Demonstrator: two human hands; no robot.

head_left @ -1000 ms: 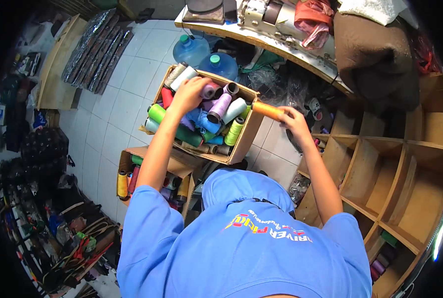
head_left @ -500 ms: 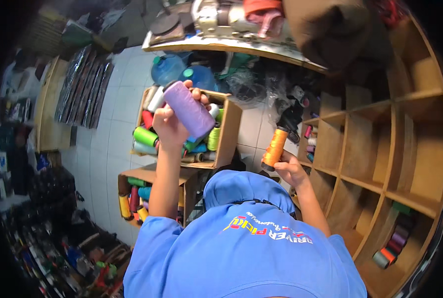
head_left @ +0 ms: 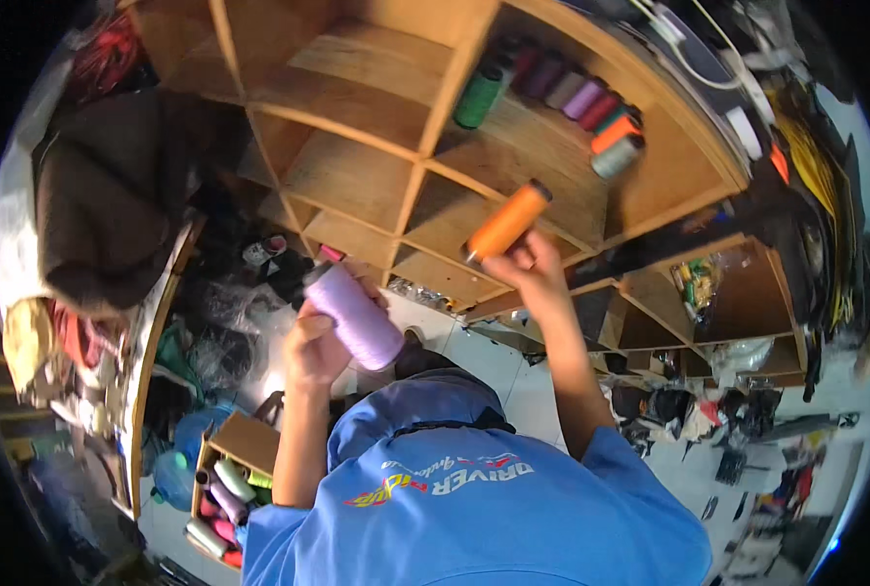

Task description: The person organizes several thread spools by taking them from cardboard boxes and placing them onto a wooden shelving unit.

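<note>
While my right hand (head_left: 528, 269) is gripping the orange spool (head_left: 506, 222) by its base near the shelf (head_left: 542, 146) edge, I am judging it best to tip it upright beside the row of spools (head_left: 572, 98), my left hand (head_left: 313, 347) clasping the lilac spool (head_left: 357, 314).

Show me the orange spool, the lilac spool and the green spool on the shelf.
orange spool (head_left: 506, 223), head view, middle of its thread body
lilac spool (head_left: 359, 314), head view, middle of its side
green spool (head_left: 478, 96), head view, its side
</note>
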